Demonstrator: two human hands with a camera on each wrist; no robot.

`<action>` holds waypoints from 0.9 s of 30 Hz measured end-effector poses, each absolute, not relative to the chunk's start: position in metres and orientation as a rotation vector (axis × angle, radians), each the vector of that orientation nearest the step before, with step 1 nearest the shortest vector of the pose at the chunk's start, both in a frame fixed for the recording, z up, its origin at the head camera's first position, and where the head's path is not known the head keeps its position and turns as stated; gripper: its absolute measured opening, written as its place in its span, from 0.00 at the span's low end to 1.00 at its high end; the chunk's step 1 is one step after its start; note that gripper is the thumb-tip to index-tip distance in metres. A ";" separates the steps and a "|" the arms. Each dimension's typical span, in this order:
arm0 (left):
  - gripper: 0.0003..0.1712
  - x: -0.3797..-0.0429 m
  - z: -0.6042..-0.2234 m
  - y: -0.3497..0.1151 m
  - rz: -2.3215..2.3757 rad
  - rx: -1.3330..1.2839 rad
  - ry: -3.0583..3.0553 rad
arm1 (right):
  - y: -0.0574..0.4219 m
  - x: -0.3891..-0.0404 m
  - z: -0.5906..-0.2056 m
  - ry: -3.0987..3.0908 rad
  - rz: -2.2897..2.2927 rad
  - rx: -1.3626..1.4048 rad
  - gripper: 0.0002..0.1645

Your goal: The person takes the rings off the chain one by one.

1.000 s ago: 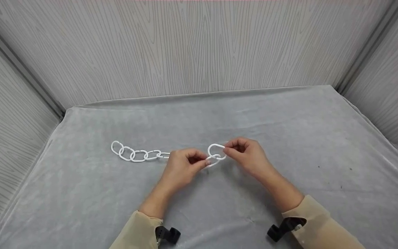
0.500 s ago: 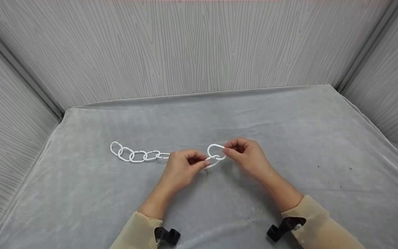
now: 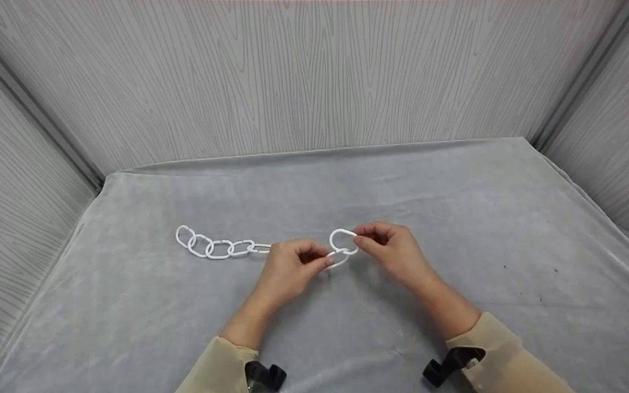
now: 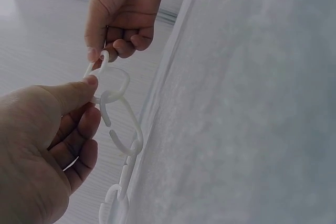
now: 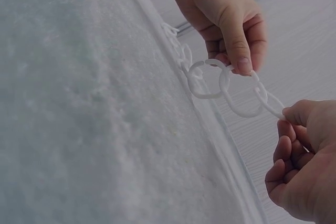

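A chain of white plastic links (image 3: 220, 258) stretches leftward over the grey cloth from my hands. My left hand (image 3: 287, 270) pinches one link (image 5: 247, 115) near the chain's right end between thumb and fingers. Between the thumb and forefinger of my right hand (image 3: 399, 254) is the end link (image 3: 331, 240), raised and looped through the link in my left hand. Another link (image 4: 135, 119), with a gap in its side, hangs just below my left fingertips in the left wrist view. My left hand hides part of the chain in the head view.
Grey cloth (image 3: 429, 191) covers the table, with a few small dark specks on the right. Wood-grain panels (image 3: 314, 71) stand behind it and on both sides. Black wrist mounts (image 3: 265, 375) poke out from both beige sleeves (image 3: 213, 365).
Both hands keep their pinch in nearly the same place. Where the two held links cross, they have shifted slightly against each other. The head view has moved a little.
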State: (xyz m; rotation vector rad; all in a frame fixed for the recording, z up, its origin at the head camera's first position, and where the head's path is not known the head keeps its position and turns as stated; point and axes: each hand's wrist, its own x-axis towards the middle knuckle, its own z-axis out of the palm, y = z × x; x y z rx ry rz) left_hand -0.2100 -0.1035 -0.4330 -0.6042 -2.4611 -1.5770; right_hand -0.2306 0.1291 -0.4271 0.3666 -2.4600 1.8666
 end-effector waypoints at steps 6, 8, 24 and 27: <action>0.02 -0.209 -0.432 -0.103 -1.614 -0.593 -2.457 | 0.128 -0.229 -0.427 -2.462 1.864 0.406 0.12; 0.02 -0.209 -0.433 -0.103 -1.618 -0.591 -2.456 | 0.128 -0.229 -0.427 -2.471 1.856 0.405 0.11; 0.02 -0.209 -0.434 -0.104 -1.585 -0.570 -2.454 | 0.134 -0.232 -0.429 -2.463 1.857 0.563 0.15; 0.02 -0.209 -0.433 -0.103 -1.576 -0.554 -2.463 | 0.137 -0.233 -0.428 -2.471 1.877 0.643 0.17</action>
